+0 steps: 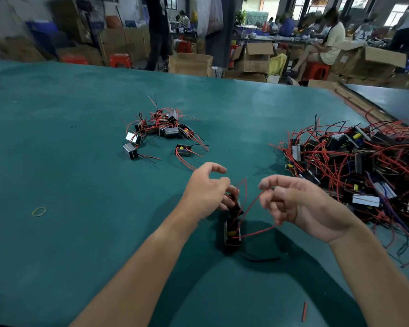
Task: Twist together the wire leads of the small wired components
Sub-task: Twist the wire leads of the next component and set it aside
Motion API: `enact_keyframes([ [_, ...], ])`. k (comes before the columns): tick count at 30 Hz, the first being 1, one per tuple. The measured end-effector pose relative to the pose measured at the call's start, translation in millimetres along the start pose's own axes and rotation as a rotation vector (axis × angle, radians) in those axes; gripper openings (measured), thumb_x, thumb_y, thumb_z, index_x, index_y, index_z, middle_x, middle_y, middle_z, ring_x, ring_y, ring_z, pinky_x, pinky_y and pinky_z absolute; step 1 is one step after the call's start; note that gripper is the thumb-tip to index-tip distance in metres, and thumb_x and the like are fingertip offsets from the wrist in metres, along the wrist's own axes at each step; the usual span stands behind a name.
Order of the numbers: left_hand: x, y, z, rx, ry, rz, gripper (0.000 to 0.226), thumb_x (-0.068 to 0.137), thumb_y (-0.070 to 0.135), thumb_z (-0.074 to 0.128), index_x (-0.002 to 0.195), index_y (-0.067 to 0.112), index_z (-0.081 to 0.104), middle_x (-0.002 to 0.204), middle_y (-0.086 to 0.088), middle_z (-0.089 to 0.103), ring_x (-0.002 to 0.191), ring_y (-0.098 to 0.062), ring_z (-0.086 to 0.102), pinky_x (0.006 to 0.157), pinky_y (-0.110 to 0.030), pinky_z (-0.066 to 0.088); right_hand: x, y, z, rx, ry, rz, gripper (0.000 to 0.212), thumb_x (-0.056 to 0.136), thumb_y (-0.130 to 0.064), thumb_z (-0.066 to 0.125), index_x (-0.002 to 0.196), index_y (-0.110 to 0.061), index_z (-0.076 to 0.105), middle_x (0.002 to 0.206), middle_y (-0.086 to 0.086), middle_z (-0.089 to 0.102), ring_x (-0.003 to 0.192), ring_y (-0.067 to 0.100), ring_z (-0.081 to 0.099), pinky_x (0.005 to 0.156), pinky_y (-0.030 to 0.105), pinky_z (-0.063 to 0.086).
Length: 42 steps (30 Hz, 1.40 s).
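- A small black plastic box with a yellow part (233,232) lies on the green table (80,161), its long side pointing away.
- The left hand (207,192), just up-left of that box and nearer, curls its fingers round a second black box (235,207).
- The right hand (300,206), up-right of it, pinches its thin red wire (252,205).

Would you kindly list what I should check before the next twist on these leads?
1. Grip: the left hand holds the upper black component: ok.
2. Pinch: the right hand pinches a red lead: ok.
3. That lead runs to the lower component, just below the hands: ok.
4. Both red leads are in one pinch: cannot tell, the fingers hide it.
5. The black lead lies on the green mat, apart from the red lead: ok.
6. Twist formed: not ok, none visible.
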State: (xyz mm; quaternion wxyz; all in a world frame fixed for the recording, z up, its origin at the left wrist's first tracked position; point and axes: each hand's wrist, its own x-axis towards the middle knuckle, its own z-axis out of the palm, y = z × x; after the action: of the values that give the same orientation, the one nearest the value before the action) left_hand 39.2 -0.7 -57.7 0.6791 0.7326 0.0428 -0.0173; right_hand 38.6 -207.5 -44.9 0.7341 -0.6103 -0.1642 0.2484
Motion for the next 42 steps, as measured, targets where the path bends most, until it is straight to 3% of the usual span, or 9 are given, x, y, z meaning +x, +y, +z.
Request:
enact_keyframes([
  [5,-8,-1,1,0.143,-0.156,0.142,0.048,0.074,-0.021,0.043,0.087,0.022,0.059,0.095,-0.005,0.067,0.071,-0.021,0.063,0.059,-0.026,0.051,5,-1,2,0.049,0.196,-0.023,0.03,0.09,-0.024,0.049,0.102,-0.003,0.068,0.078,0.01,0.067,0.052,0.013,0.054,0.045,0.021,0.047],
  [10,-12,-6,-1,0.364,-0.348,0.278,0.041,0.067,-0.01,0.058,0.085,0.024,0.071,0.08,0.004,0.065,0.076,-0.01,0.059,0.061,-0.02,0.048,8,0,4,-0.004,0.293,-0.063,0.028,0.097,-0.02,0.047,0.101,-0.004,0.069,0.075,0.008,0.068,0.052,0.011,0.054,0.046,0.02,0.047],
  [13,-10,-9,0,0.418,-0.305,0.335,0.021,0.071,0.003,0.075,0.087,0.017,0.076,0.076,0.0,0.066,0.073,-0.016,0.062,0.06,-0.018,0.046,9,2,5,-0.046,0.329,-0.069,0.024,0.099,-0.012,0.047,0.105,-0.005,0.069,0.073,0.005,0.068,0.052,0.01,0.054,0.046,0.019,0.047],
  [17,-8,-11,0,0.46,-0.251,0.428,0.008,0.079,0.007,0.073,0.081,0.014,0.075,0.078,-0.001,0.07,0.074,-0.014,0.065,0.065,-0.02,0.05,10,4,7,-0.16,0.396,-0.093,0.029,0.1,-0.008,0.049,0.095,-0.015,0.077,0.067,0.001,0.06,0.051,0.009,0.05,0.047,0.019,0.046],
  [23,-7,-12,4,0.48,-0.127,0.429,0.012,0.085,0.017,0.067,0.073,0.02,0.064,0.073,0.001,0.068,0.069,-0.015,0.062,0.07,-0.031,0.052,13,8,9,-0.232,0.502,-0.13,0.025,0.096,-0.004,0.057,0.088,-0.016,0.077,0.076,0.0,0.07,0.055,0.005,0.055,0.048,0.017,0.048],
  [29,-8,-12,5,0.419,-0.13,0.427,0.016,0.092,0.02,0.058,0.078,0.013,0.06,0.064,-0.009,0.064,0.064,-0.031,0.059,0.064,-0.045,0.051,12,10,10,-0.223,0.484,-0.151,0.02,0.09,-0.001,0.064,0.079,-0.013,0.076,0.07,0.005,0.07,0.053,0.008,0.054,0.048,0.018,0.048],
  [36,-6,-12,6,0.388,-0.097,0.463,0.012,0.09,0.021,0.059,0.08,0.016,0.062,0.062,-0.008,0.063,0.058,-0.029,0.056,0.058,-0.039,0.049,10,8,14,-0.298,0.444,-0.28,0.024,0.084,0.004,0.068,0.074,-0.016,0.079,0.066,0.006,0.07,0.055,0.009,0.058,0.05,0.019,0.05],
  [39,-5,-11,6,0.347,-0.102,0.457,0.014,0.089,0.022,0.06,0.076,0.02,0.065,0.059,0.005,0.062,0.053,-0.013,0.056,0.058,-0.033,0.05,13,10,18,-0.334,0.421,-0.32,0.019,0.079,0.004,0.073,0.078,-0.015,0.077,0.061,0.005,0.069,0.049,0.01,0.055,0.048,0.019,0.048],
  [42,-4,-11,6,0.323,-0.094,0.447,0.014,0.088,0.023,0.062,0.075,0.022,0.067,0.062,0.009,0.065,0.055,-0.02,0.062,0.059,-0.035,0.053,15,12,20,-0.317,0.448,-0.317,0.014,0.072,-0.004,0.079,0.08,-0.012,0.07,0.065,0.006,0.072,0.046,0.009,0.056,0.047,0.019,0.048],
])
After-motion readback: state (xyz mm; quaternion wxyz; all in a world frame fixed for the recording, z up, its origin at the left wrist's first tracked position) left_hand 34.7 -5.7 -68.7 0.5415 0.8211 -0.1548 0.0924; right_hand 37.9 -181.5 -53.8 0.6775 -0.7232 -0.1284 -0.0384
